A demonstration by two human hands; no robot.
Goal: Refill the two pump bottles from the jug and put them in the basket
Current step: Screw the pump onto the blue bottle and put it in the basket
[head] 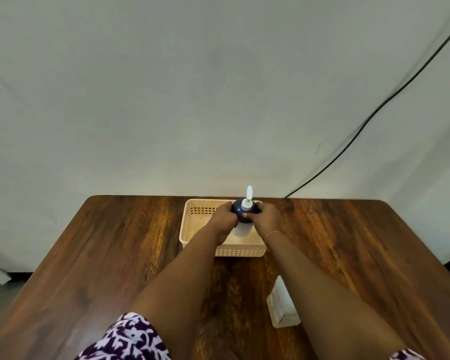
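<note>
both hands, left (225, 216) and right (265, 219), closed round the dark pump bottle (244, 210), seem to be lowering it into the basket (192, 222); next, let go.

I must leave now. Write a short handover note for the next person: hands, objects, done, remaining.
Left hand and right hand: both grip the dark pump bottle, upright, over the basket at the table's far edge.
White jug: near, by the right forearm.
Done: cannot tell if it is refilled.
Left: release this bottle in the basket. The second bottle is not in view.
</note>
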